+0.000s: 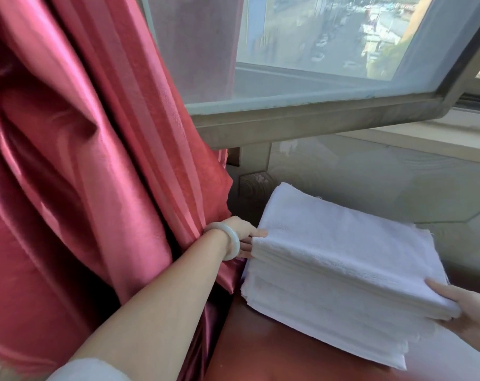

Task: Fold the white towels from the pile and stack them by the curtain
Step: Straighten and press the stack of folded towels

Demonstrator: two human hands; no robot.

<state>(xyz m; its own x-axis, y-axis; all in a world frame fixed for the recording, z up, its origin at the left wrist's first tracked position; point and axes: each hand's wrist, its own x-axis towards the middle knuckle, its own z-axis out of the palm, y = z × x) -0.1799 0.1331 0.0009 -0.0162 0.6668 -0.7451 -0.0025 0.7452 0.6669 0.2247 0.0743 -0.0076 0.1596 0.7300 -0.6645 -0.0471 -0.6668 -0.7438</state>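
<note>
A tall stack of folded white towels [340, 259] sits on a dark reddish-brown surface [260, 353], close to the red curtain [82, 160] on the left. My left hand [245, 237], with a pale bangle on the wrist, grips the stack's left end, thumb on top and fingers against the side. My right hand [464, 312] holds the stack's near right corner, thumb lying on the top towel and fingers underneath the upper layers. The lower layers of the stack stick out a little toward me.
An open window [329, 64] with a grey frame [315, 119] hangs above and behind the stack. A pale patterned wall [370, 174] runs behind the towels. The curtain's folds fill the whole left side.
</note>
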